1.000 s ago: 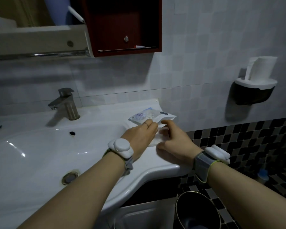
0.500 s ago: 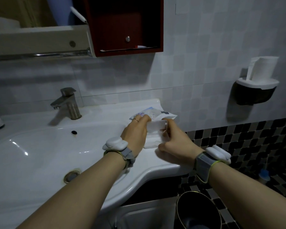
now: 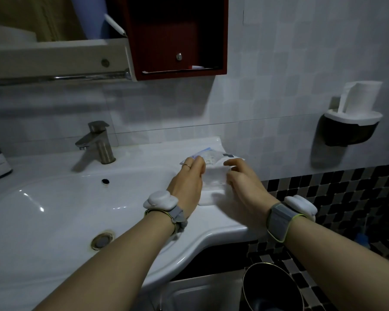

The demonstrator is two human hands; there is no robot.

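Note:
A small white packet (image 3: pixel 215 177) is held up between both hands over the right ledge of the white basin (image 3: pixel 126 167). My left hand (image 3: pixel 186 182) pinches its left edge, and my right hand (image 3: pixel 240 180) pinches its right edge. Below it another white pad (image 3: pixel 208 198) lies flat on the ledge. Behind the hands a printed blue-and-white pouch (image 3: pixel 211 156) lies near the wall, partly hidden by the fingers.
A steel tap (image 3: pixel 98 142) stands at the basin's back left, the drain (image 3: pixel 101 241) in front. A red wall cabinet (image 3: pixel 177 37) hangs above. A tissue holder (image 3: pixel 353 122) is fixed to the right wall. A dark bin (image 3: pixel 272 288) stands below right.
Both hands went from resting on the white stack to lifting one white packet between them, slightly off the ledge. The view shifted a little.

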